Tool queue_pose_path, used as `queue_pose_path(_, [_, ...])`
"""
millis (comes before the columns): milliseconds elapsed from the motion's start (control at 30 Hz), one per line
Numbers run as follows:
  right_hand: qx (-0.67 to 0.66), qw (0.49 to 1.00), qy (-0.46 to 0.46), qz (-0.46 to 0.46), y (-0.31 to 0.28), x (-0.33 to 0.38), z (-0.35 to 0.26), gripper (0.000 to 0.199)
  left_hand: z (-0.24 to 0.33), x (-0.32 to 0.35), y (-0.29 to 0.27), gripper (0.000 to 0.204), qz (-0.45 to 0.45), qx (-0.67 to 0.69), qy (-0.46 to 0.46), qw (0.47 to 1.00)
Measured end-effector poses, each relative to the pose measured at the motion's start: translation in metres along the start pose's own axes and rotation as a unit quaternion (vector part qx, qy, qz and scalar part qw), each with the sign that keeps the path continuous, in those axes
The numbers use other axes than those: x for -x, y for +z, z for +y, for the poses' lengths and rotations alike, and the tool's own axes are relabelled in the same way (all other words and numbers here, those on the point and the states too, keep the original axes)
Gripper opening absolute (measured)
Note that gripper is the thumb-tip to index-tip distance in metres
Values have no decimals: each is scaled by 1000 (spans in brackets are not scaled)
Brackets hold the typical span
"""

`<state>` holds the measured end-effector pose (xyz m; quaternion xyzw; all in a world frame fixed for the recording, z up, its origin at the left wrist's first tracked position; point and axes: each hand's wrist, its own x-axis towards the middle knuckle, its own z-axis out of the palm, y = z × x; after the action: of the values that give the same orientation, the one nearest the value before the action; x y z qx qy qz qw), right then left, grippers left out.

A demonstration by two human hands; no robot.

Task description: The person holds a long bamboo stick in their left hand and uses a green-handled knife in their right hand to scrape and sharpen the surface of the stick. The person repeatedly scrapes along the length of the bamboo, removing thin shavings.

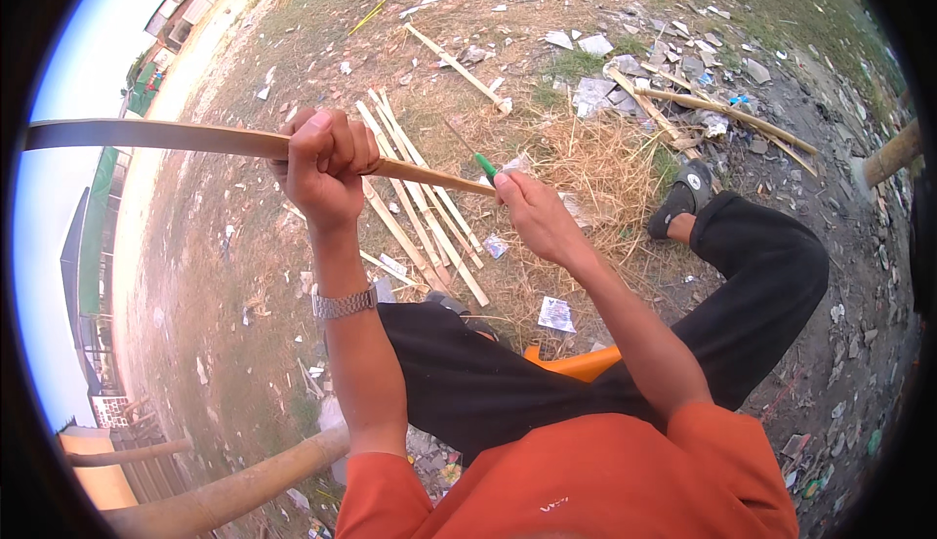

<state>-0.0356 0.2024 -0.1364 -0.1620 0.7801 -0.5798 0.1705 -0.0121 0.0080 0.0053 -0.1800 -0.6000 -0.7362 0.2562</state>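
Strip (176, 136) and knife (485, 164) in hands (327, 168)

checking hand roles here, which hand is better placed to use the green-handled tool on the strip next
Probably the right hand: it holds the green-handled tool close beside the strip. The left hand is wrapped around the strip, likely better for steadying it.
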Motion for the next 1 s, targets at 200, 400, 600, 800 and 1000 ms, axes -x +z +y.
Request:
queue_pose_path(200, [-16, 999, -44, 2, 24, 48, -71, 45, 2, 5, -2, 31, 21, 39, 4, 999])
queue_pose_path(400, [-5, 999, -31, 6, 36, 56, -69, 45, 2, 12, -3, 33, 12, 18, 16, 1000])
queue_pose_path(600, [53, 998, -3, 38, 42, 54, -53, 44, 6, 12, -6, 34, 25, 14, 17, 999])
queue_pose_path(800, [-11, 998, -45, 43, 51, 59, -37, 45, 2, 13, 3, 35, 28, 26, 17, 999])
queue_pose_path(1000, [13, 998, -7, 55, 67, 54, -28, 45, 3, 10, -1, 34, 53, 49, 20, 997])
